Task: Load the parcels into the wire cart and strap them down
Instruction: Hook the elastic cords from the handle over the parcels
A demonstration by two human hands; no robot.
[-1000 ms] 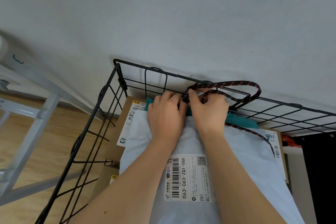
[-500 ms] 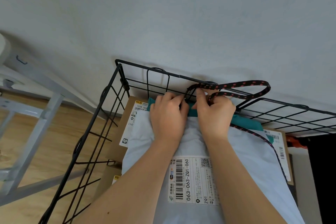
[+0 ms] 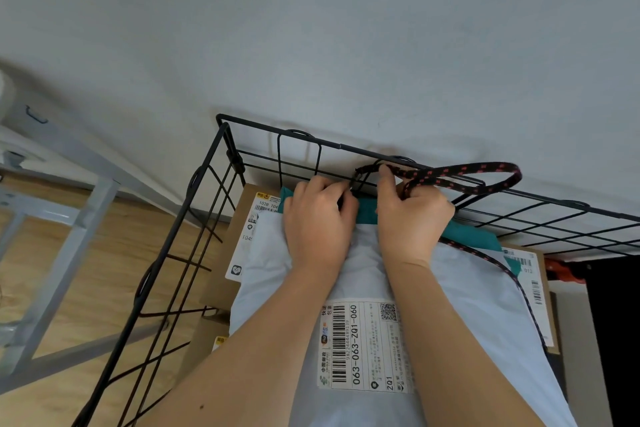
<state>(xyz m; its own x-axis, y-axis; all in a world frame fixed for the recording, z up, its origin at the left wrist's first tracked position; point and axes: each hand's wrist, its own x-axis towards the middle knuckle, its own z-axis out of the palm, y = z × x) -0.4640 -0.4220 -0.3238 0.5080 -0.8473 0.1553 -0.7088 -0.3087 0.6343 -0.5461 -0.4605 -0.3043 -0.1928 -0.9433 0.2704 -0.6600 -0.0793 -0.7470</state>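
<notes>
Grey wall (image 3: 346,28) fills the top of the frame; against it, centre, stands the wire cart (image 3: 277,132), parcels (image 3: 467,288) stacked inside. My right hand (image 3: 412,218) pinches the cord (image 3: 478,172) looped at the rear wire, to tie the load down. My left hand (image 3: 318,222) curls beside it, its grip hidden.

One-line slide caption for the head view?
Left hand and right hand grip a black-and-red bungee cord at the far rim of the wire cart, over a grey mailer.
</notes>
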